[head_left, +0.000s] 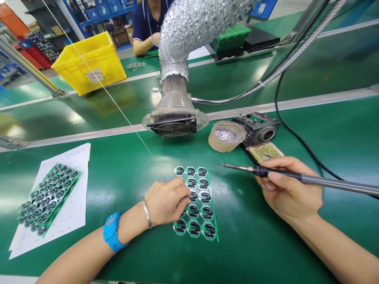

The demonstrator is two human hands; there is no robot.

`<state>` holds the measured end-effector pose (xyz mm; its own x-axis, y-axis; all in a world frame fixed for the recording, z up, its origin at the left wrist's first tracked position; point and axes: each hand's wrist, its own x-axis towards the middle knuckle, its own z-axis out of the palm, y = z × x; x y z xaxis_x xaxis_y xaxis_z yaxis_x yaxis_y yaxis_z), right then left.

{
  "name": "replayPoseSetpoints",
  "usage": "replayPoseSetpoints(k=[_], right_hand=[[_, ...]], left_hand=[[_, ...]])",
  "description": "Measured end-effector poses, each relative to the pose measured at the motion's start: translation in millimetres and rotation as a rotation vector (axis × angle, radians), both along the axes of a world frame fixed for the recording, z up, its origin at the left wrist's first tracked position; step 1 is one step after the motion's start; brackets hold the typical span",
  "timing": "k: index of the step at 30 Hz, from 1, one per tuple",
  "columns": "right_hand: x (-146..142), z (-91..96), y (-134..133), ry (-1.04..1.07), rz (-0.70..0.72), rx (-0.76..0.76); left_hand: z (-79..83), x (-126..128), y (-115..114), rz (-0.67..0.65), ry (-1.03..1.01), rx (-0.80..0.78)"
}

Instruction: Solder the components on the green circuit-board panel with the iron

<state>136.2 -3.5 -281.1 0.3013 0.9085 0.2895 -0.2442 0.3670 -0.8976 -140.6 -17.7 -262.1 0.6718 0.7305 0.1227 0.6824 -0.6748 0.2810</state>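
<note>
Near fume extractor (174, 104), left hand (167, 201) on circuit boards (205, 215), right hand (288, 189) gripping soldering iron (334, 181)

**Electronics soldering workshop on a factory assembly line**

A long green counter (251, 252) carries a soldering iron (325, 181), panels of small circuit boards (204, 209) and a fume extractor's silver duct (177, 43); a yellow plastic crate (89, 63) sits beyond, with blue parts bins (103, 10) at the back.

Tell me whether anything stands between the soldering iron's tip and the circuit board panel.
Nothing visible does: the soldering iron in the right hand has its tip just off the circuit board panel, with only bare green mat between them.
</note>
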Motion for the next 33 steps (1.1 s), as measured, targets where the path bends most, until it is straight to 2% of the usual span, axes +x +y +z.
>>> replayPoseSetpoints(k=[6,9,12,15,18,21,24,28,33], right_hand=[[0.9,1.5,0.6,0.013,0.005,0.019],[1.4,2.3,0.4,0.012,0.005,0.033],[2.2,2.5,0.3,0.019,0.022,0.04],[3.6,2.5,0.6,0.028,0.018,0.054],[5.8,2.7,0.9,0.019,0.009,0.056],[8.4,2.5,1.4,0.02,0.007,0.054],[10.1,1.7,3.0,0.021,0.007,0.059],[10.3,0.7,6.3,0.022,-0.008,0.073],[11.6,0.5,7.7,0.023,-0.019,0.074]], left_hand=[[-6.3,6.5,-7.8,-0.039,0.095,0.222],[-1.7,8.1,-9.8,-0.031,0.057,0.263],[8.1,4.0,-4.8,0.037,0.008,0.293],[14.2,-5.4,6.6,0.163,-0.011,0.351],[12.3,-14.5,16.6,0.292,-0.02,0.375],[4.3,-18.6,19.9,0.324,0.0,0.345],[-3.3,-15.6,16.7,0.263,0.047,0.327],[-4.7,2.8,-0.1,0.139,0.063,0.419],[-0.9,32.5,-37.3,-0.163,0.403,0.242]])
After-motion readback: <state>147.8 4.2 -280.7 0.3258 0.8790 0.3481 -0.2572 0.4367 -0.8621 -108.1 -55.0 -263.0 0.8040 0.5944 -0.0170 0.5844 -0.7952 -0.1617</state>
